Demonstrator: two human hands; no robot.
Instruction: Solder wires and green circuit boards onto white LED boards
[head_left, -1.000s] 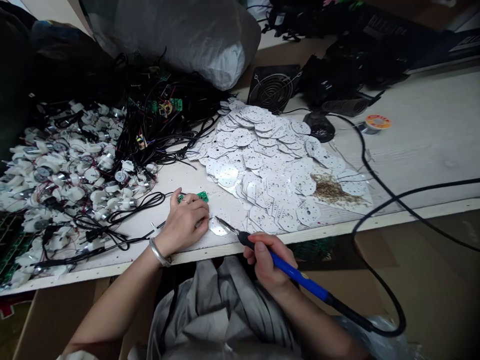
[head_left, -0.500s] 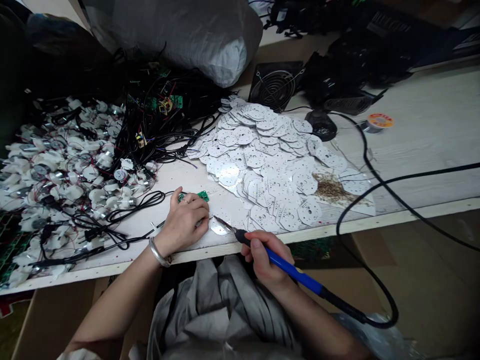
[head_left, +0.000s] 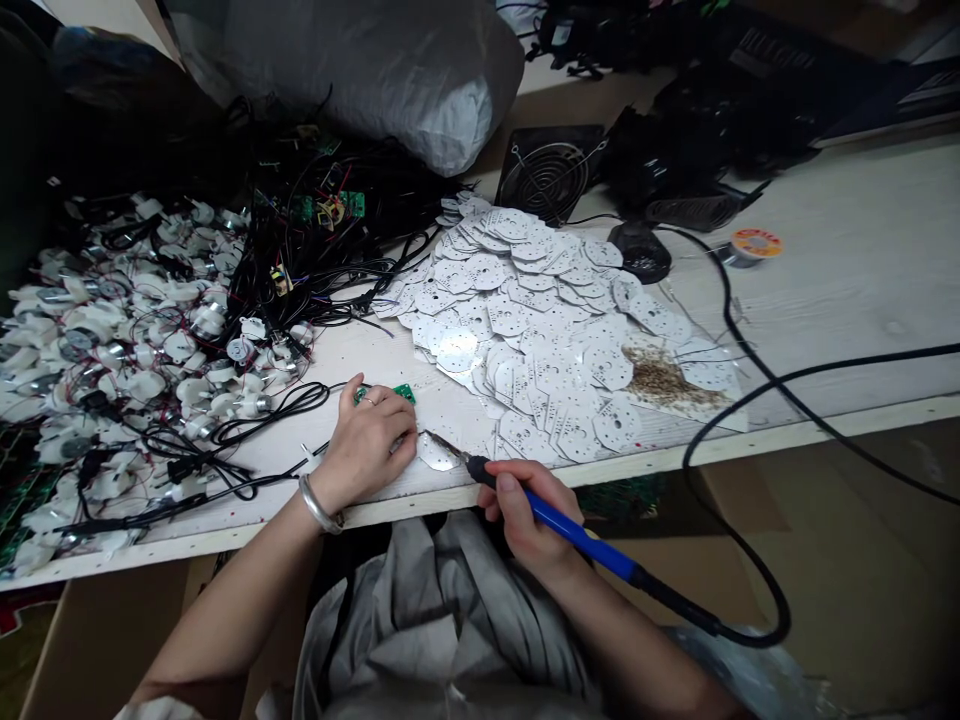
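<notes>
Two hands work low in the head view: the left hand [head_left: 367, 450] curls its fingers over a small green circuit board [head_left: 405, 393], though whether they clamp it cannot be told, and the right hand [head_left: 521, 520] closes around a blue-handled soldering iron [head_left: 577, 532], its tip just beside a shiny perforated disc [head_left: 436, 453]. Many wired small motors [head_left: 127, 350] lie heaped at the left, apparently finished, while a broad heap of white perforated discs [head_left: 540, 340] remains at centre.
</notes>
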